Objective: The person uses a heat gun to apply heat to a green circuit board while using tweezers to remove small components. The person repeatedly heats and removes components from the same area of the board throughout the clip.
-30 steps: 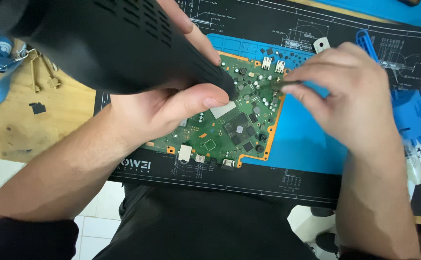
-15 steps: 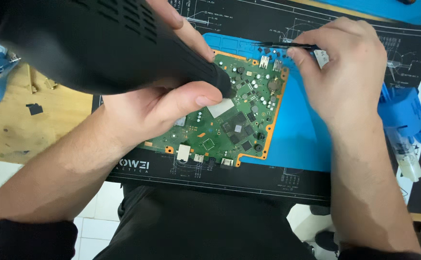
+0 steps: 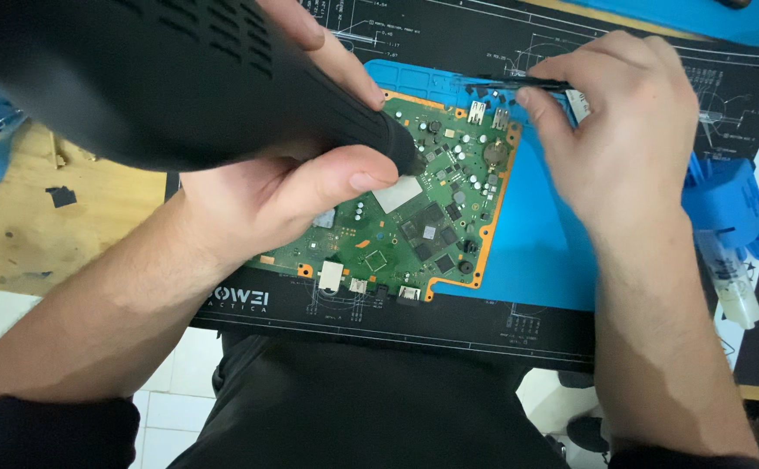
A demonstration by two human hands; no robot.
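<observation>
A green circuit board with an orange rim lies on a blue mat. My left hand grips a large black hot-air tool whose narrow tip hovers over the board's middle, next to a silver chip. My right hand is at the board's far right corner and pinches thin black tweezers that point left over the mat's upper edge.
A dark printed work mat lies under the blue one. A wooden block sits at the left. A blue plastic holder with a white tube stands at the right edge. White floor tiles show below the table.
My right hand has moved from the board's right edge up to its far corner, tweezers now pointing left over the mat. The left hand and hot-air tool stay over the board.
</observation>
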